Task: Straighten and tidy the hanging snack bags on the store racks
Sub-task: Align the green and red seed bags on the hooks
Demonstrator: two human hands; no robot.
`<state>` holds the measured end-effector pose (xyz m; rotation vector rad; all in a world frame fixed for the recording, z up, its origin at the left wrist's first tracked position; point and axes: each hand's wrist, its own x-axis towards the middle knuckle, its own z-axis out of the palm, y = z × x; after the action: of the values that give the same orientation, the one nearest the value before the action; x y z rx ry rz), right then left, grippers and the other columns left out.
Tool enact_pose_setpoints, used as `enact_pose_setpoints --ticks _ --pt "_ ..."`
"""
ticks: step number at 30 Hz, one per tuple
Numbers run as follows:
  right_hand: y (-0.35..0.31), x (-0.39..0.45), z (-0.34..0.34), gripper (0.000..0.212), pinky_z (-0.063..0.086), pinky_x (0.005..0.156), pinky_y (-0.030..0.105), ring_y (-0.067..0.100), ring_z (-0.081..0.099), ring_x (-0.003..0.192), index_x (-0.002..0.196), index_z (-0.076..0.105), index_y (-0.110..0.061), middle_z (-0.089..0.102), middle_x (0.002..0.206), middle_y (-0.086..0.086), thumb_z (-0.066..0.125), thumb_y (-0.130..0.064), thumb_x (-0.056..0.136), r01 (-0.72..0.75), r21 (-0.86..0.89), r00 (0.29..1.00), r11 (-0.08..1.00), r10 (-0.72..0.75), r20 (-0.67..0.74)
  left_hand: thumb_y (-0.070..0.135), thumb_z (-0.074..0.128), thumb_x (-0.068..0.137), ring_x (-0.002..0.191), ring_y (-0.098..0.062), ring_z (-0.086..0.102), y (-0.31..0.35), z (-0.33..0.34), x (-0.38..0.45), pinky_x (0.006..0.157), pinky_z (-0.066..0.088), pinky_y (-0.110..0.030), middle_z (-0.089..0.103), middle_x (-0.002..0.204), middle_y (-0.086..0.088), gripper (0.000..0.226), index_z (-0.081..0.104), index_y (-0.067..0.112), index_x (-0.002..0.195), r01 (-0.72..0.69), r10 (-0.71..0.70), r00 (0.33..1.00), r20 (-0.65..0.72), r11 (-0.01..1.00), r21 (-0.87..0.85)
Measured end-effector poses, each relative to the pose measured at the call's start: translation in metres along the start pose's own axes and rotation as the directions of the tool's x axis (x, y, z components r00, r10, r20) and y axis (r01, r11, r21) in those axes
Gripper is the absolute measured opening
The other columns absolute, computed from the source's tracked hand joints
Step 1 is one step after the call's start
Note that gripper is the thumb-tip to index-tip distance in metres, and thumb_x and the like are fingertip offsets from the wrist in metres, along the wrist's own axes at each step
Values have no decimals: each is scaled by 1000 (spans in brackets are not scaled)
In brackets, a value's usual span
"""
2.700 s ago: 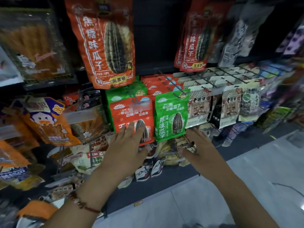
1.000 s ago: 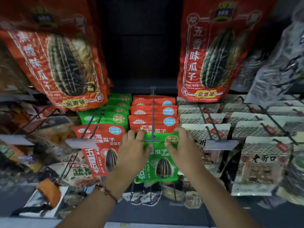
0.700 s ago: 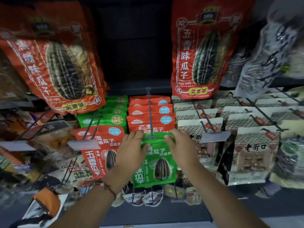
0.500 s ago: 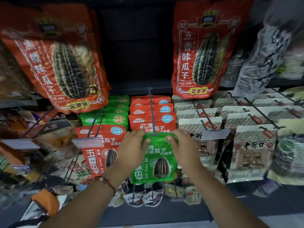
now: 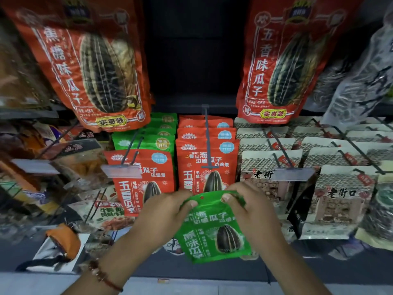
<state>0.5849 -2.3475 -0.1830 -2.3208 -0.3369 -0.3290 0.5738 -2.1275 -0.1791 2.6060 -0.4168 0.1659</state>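
A: What is the place like?

B: A dark store rack (image 5: 195,60) with grey wire pegs (image 5: 205,137) jutting toward the camera and a pale floor strip along the bottom edge. Two pegs carry blank grey price tags (image 5: 121,171).

A: Count the goods, left to right.

B: Far left is blurred, so no count there. Then one big orange seed bag (image 5: 89,67) hanging up top. Below it, a peg row with one red bag (image 5: 146,182) in front and at least three green ones behind. Next, a red row (image 5: 207,158) of three or four bags on the centre peg. Above right, a second big orange bag (image 5: 282,60). Then rows of cream bags (image 5: 270,167) with tiled-roof print, too overlapped to count.

A: And the bag being handled?

B: One green bag (image 5: 210,231), off its peg, held in front of the red row and below the peg's tip. It shows white lettering, a striped sunflower seed and a small hang hole at the top edge; the top is crumpled.

A: The grip?

B: The left hand (image 5: 163,211) pinches the top left corner, thumb in front. The right hand (image 5: 253,211) pinches the top right corner likewise. A beaded bracelet (image 5: 102,275) sits on the left wrist.
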Motion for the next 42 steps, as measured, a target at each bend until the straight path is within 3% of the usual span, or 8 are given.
enact_pose_setpoints --ticks 8,12,16,22,29,33,37,42 --pt "-20 -1 32 6 37 58 22 -2 52 71 91 63 -29 56 86 -18 59 -33 94 -19 85 989 996 6 146 41 48 100 54 -5 50 -25 -15 -25 48 28 -21 54 61 13 20 65 31 103 95 -95 995 34 996 -2" --pt "-37 7 46 9 41 60 22 -1 52 71 91 62 -29 57 84 -15 58 -36 94 -12 62 975 998 -2 224 43 47 99 54 -11 53 -43 -27 -37 49 37 -30 55 60 4 21 54 34 81 136 -137 991 14 990 19" --pt "-65 25 52 12 41 55 24 0 55 59 91 65 -31 63 79 -14 56 -39 95 -26 95 939 995 -9 345 41 51 98 54 -10 53 -57 -37 -53 50 38 -31 55 59 2 20 57 28 84 233 -233 971 -45 973 -5" --pt "-104 67 66 19 46 87 20 -2 59 102 109 68 -28 65 112 -17 54 -34 97 2 208 944 978 -70 322 38 53 97 52 -6 50 -79 -47 -72 45 30 -26 52 56 6 17 60 25 87 303 -303 946 -111 953 -25" --pt "-119 121 111 52 45 96 34 23 51 123 144 42 -19 45 144 1 57 -16 94 269 -167 912 949 -195 361 37 55 96 54 -10 51 -101 -64 -89 47 31 -26 51 57 8 13 56 31 84 309 -309 940 -142 951 -27" --pt "-116 143 136 53 41 100 41 28 51 122 142 43 -13 54 134 8 60 -21 93 332 -339 880 880 -159 448 35 55 96 55 -6 52 -114 -69 -102 46 35 -26 55 58 11 14 53 36 82 371 -379 912 -154 925 -77" --pt "-116 170 153 26 41 56 31 22 59 74 101 66 -12 65 85 5 55 -35 95 272 -357 892 894 -96 442 36 54 96 57 -10 56 -123 -68 -110 51 42 -29 59 62 6 17 58 27 83 418 -425 890 -166 905 -82" --pt "-115 166 158 24 29 52 28 21 52 63 81 62 -15 52 66 -2 53 -30 97 252 -321 909 913 -109 403 37 54 97 58 -13 56 -128 -68 -114 51 44 -32 60 64 4 17 56 29 82 433 -440 881 -172 898 -82"
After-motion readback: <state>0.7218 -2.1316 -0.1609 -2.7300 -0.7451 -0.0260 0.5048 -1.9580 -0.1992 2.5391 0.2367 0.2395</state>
